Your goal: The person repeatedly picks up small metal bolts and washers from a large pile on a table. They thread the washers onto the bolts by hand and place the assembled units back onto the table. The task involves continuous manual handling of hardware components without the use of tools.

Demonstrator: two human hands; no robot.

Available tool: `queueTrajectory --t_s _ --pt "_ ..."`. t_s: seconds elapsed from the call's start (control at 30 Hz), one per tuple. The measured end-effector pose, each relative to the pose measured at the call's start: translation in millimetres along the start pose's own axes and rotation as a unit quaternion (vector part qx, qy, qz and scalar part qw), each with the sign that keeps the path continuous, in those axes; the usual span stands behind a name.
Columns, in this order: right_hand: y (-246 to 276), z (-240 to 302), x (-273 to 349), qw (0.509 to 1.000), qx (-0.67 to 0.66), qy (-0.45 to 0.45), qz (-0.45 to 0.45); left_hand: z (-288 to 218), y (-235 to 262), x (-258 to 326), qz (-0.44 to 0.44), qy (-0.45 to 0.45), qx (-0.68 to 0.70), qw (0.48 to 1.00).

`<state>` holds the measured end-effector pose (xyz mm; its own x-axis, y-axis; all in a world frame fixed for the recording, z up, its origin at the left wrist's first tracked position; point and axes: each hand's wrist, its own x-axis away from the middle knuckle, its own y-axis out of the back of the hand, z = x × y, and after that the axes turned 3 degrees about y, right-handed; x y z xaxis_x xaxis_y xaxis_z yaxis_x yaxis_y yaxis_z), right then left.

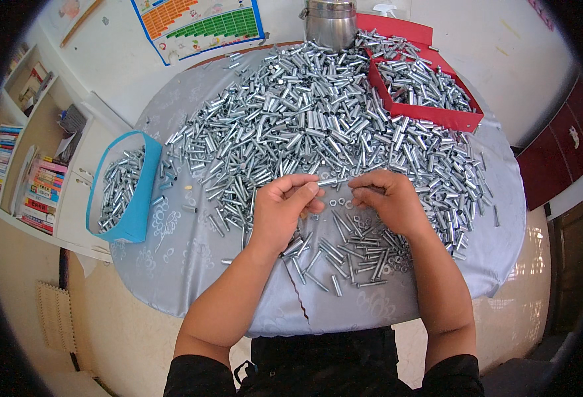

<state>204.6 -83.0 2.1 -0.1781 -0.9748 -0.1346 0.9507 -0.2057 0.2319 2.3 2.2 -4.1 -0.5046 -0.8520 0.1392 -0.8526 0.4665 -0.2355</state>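
Observation:
A big heap of short silver metal tubes (305,112) covers the far half of a round table with a grey patterned cloth (185,258). My left hand (281,208) pinches one small metal tube (328,181) by its end, held level over the cloth. My right hand (387,198) is closed beside it, fingertips at the tube's other end; what they hold is too small to tell. Small nuts (344,205) lie loose just below both hands. Longer thin metal pieces (344,258) are strewn between my wrists.
A blue box (123,192) holding metal tubes hangs over the table's left edge. A red tray (424,86) full of tubes sits at the back right. A steel pot (331,23) stands at the far edge. Bookshelves (33,165) line the left wall.

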Motion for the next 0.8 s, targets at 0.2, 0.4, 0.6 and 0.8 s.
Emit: queueTrajectory --t_s 0.2,0.4,0.6,0.8 --pt "0 6 -3 0.991 -0.1 -0.094 0.001 -1 1 0 0.001 0.001 -0.002 1.0" --pt "3 -1 -4 0.986 -0.149 -0.079 0.011 -4 -2 2 0.001 0.005 -0.001 1.0" --pt "2 -4 -5 0.994 -0.097 -0.036 -0.027 0 -1 1 0.009 0.005 0.014 1.0" --pt "-10 2 -2 0.992 -0.101 -0.026 -0.073 -3 -3 4 0.012 0.007 0.016 1.0"
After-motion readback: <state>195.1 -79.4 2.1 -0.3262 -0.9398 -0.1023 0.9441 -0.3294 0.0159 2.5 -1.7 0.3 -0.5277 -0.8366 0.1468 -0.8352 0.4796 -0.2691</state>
